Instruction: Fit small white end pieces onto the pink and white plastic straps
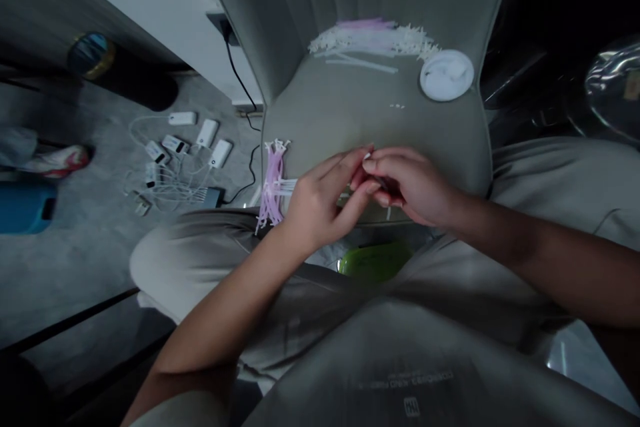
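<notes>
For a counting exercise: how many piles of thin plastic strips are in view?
2: one pile on the seat, another beside the left hand; hands could hide more.

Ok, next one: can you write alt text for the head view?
The person's left hand and right hand pinch something too small to make out over a grey upholstered seat. A bundle of pink and white plastic strips lies beside the left hand; a similar pile and a white round container sit further along the seat.

Plastic ties [273, 187] w/ matt cloth seat [350, 120]
</notes>
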Tool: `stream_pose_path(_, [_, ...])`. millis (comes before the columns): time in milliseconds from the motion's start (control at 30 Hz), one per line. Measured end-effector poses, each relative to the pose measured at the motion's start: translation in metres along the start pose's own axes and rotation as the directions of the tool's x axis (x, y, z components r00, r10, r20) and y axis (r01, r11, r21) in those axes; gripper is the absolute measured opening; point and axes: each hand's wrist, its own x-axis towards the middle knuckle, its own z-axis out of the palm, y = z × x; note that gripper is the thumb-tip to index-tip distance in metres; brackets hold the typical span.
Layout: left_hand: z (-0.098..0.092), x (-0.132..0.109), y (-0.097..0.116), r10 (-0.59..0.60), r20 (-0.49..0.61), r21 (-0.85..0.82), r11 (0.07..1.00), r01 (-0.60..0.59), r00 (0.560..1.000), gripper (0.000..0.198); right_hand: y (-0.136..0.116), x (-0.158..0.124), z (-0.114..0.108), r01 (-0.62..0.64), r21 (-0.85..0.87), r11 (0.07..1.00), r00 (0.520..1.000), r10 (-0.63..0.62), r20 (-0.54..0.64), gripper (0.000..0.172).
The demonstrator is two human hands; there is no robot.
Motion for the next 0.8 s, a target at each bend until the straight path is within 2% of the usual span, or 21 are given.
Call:
stream_pose_path(100, [-0.006,0.002,0.003,-0.024,0.033,-0.076,0.997,0.027,0.999,0.043,-0.004,-0.002,-0.006,0.001,-0.082,0.997,0.999,0.003,0.049,0.026])
stream_pose_path(400, [-0.006,0.001,0.009,-0.105,-0.131,-0.142,0.986,0.086,0.986,0.024,-0.008,-0.010,-0.011,0.091,-0.321,0.943,0.993,-0.064,0.094,0.040])
stream_pose_path(567, [-0.006,0.002,0.013,-0.134,-0.134,-0.185,0.977,0.108,0.982,0.018,-0.010,-0.012,-0.011,0.125,-0.424,0.897,0.992,-0.100,0.080,0.039])
stream_pose_path(633, [-0.006,0.002,0.012,-0.123,-0.137,-0.157,0.982,0.101,0.983,0.018,-0.013,-0.011,-0.011,0.173,-0.521,0.836,0.984,-0.173,0.049,0.037])
stream_pose_path(800, [-0.006,0.001,0.009,-0.119,-0.171,-0.111,0.989,0.101,0.978,0.014,-0.016,-0.010,-0.011,0.256,-0.761,0.596,0.933,-0.358,0.033,0.033])
